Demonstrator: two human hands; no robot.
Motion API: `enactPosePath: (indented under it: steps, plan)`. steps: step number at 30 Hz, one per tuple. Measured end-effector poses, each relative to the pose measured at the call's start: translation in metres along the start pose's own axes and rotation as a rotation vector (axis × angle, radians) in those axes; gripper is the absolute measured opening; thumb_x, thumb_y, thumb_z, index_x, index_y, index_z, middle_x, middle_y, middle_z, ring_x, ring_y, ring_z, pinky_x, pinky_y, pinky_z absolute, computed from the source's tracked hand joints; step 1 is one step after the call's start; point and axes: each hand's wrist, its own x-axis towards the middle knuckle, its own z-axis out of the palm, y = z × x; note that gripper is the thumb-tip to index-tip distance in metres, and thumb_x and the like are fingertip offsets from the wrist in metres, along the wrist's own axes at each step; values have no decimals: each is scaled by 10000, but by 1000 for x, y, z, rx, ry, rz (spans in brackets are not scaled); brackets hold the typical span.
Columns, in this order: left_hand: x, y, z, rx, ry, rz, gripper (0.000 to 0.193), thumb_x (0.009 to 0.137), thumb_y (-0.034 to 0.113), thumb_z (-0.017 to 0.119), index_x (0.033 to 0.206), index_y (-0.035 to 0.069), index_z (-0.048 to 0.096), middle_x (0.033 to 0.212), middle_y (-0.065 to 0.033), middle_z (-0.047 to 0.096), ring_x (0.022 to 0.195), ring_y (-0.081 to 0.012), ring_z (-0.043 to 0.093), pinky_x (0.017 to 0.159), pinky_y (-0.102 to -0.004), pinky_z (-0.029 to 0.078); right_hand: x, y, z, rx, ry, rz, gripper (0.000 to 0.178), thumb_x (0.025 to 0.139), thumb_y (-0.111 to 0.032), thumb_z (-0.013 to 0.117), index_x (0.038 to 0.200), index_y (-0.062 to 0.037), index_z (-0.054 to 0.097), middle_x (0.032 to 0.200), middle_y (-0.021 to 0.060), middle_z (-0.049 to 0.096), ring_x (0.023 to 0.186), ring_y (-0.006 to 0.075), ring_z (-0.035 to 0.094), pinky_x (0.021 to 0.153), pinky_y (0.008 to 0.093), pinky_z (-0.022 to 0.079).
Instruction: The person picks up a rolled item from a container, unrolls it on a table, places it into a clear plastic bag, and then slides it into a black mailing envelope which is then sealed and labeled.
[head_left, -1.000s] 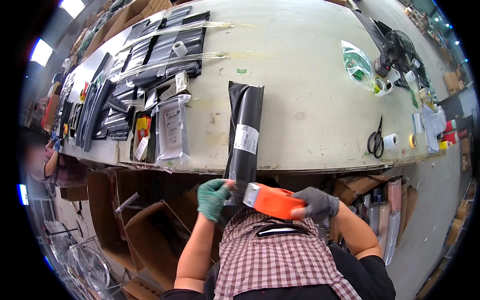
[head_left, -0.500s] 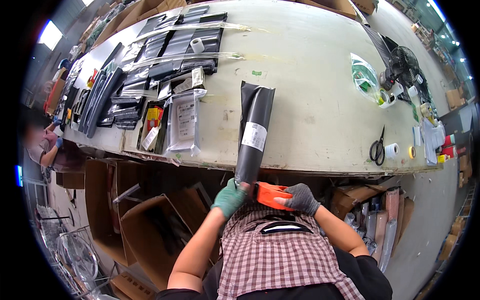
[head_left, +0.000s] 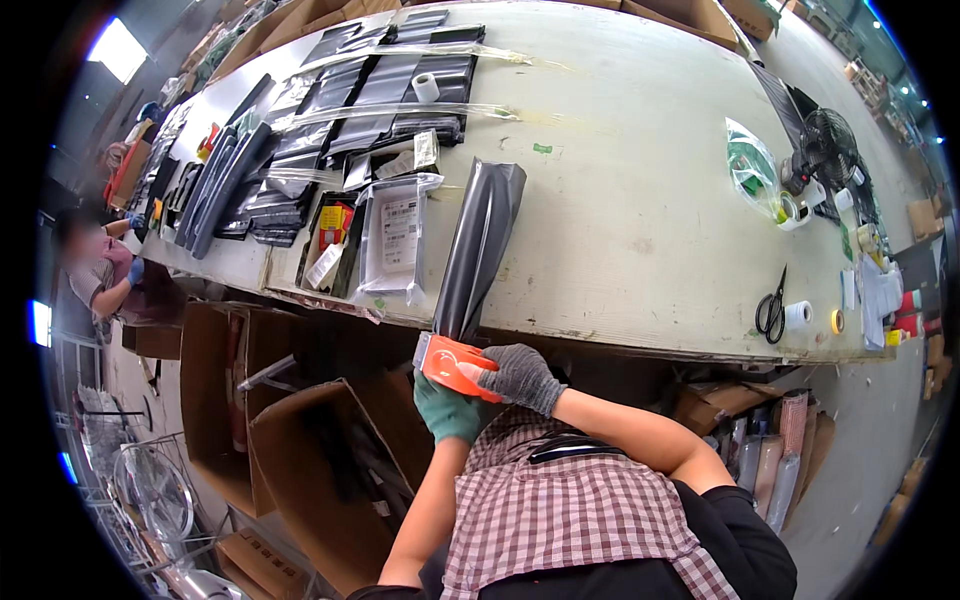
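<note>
A black plastic-wrapped roll (head_left: 478, 245) lies slanted over the near table edge, its far end on the table top. Around its near end my left hand (head_left: 447, 410), in a green glove, is closed, with the fingers partly hidden. My right hand (head_left: 522, 378), in a grey knitted glove, grips an orange tape dispenser (head_left: 455, 368). The dispenser sits across the roll's near end, just above my left hand. Whether its front edge presses on the plastic I cannot make out.
Left on the table (head_left: 620, 210) are stacked black plastic bags (head_left: 385, 90), dark rolls (head_left: 225, 190) and a tray of labels (head_left: 392, 240). Scissors (head_left: 771, 310), tape rolls (head_left: 798, 314) and a fan (head_left: 828, 145) stand right. Open cartons (head_left: 330, 480) are below; a co-worker (head_left: 110, 270) is far left.
My right hand has brought the tape dispenser leftward onto the roll's near end. The roll has turned, so its white label no longer shows, and it leans more to the right at the top.
</note>
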Motion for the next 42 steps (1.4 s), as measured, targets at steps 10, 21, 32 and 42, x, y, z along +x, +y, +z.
enactPosePath:
  steps: [10,21,32,42]
  plan:
    - [33,-3,-10,-52,-332,-101,607,685,501,740,1013,69,467,792,-160,657,749,-367,650,650,-464,509,-114,11,-106,-244,-70,189,478,818,-531,578,827,-57,642,663,138,638,633,311,645,601,406,500]
    - [48,-61,1,-772,-550,-60,673,750,256,747,1276,-23,433,1119,-192,608,1003,-292,604,853,-352,472,-111,115,-97,-463,114,109,371,790,-402,629,766,-33,651,672,167,623,655,342,619,612,406,511]
    - [77,47,-31,310,-352,3,1006,678,298,758,1485,231,163,1370,-160,418,992,-342,570,875,-457,476,-103,209,-225,-752,978,488,488,832,-469,596,1051,-33,560,744,212,639,697,375,637,625,467,499]
    - [-93,-49,-112,-1459,-369,-330,1237,566,94,876,1478,182,46,1306,-155,450,1190,-267,487,1006,-407,399,-106,222,-212,-895,1008,22,558,729,-186,712,1209,-31,474,1199,197,522,1137,373,486,999,447,381]
